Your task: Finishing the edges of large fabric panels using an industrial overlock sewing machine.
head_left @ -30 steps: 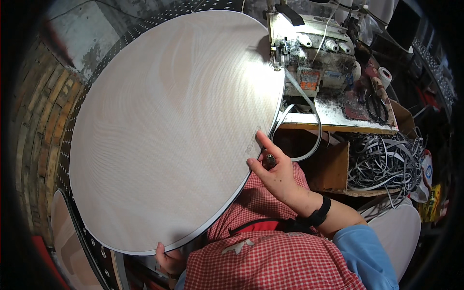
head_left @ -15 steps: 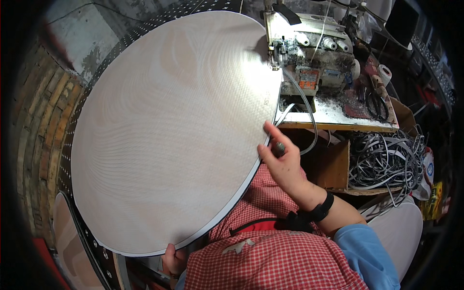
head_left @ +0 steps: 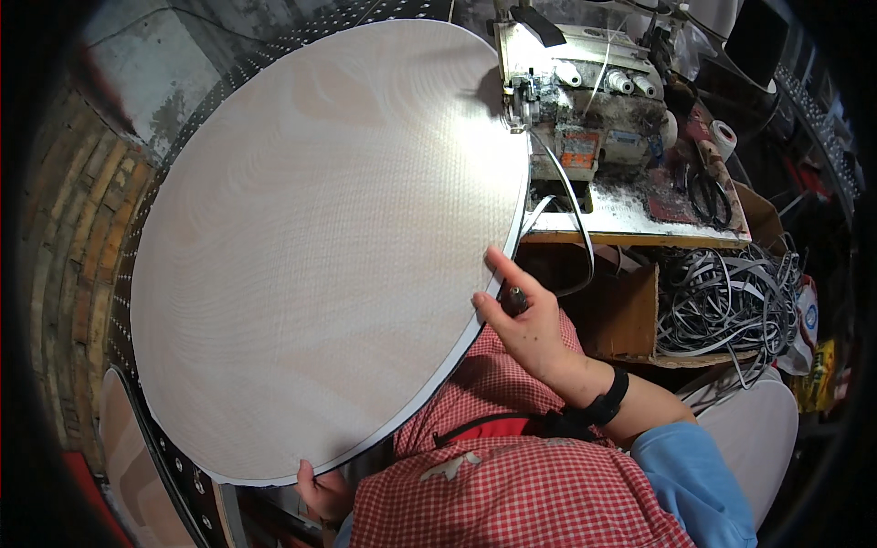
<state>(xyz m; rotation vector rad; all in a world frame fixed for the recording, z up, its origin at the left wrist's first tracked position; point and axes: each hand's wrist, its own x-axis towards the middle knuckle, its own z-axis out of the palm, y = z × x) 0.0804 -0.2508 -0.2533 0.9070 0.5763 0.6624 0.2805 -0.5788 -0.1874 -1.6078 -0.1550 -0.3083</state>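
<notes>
A large round pale mat [head_left: 320, 237] with a white bound edge fills the middle of the view. Its far right rim lies under the presser foot [head_left: 518, 117] of a lit sewing machine [head_left: 594, 91]. My left hand [head_left: 324, 493] pinches the near rim, thumb at the edge and fingers mostly hidden. At the right rim my right hand [head_left: 530, 333] rests its thumb and forefinger on the mat. Its other fingers curl around a small dark tool [head_left: 516, 298], of which only the end shows. White-and-dark binding tape [head_left: 581, 228] loops beside the machine foot.
A cardboard box [head_left: 639, 315] of tangled tape [head_left: 726, 301] stands below the machine table [head_left: 639, 224]. Black-handled scissors [head_left: 711, 199] and a white roll [head_left: 723, 137] lie on the right. Another pale round piece [head_left: 754, 438] is at lower right; a brick wall [head_left: 82, 274] is left.
My right hand has slid toward me and to the left along the rim. My left hand has shifted slightly left. The mat has turned a little, and the tape loop has changed shape.
</notes>
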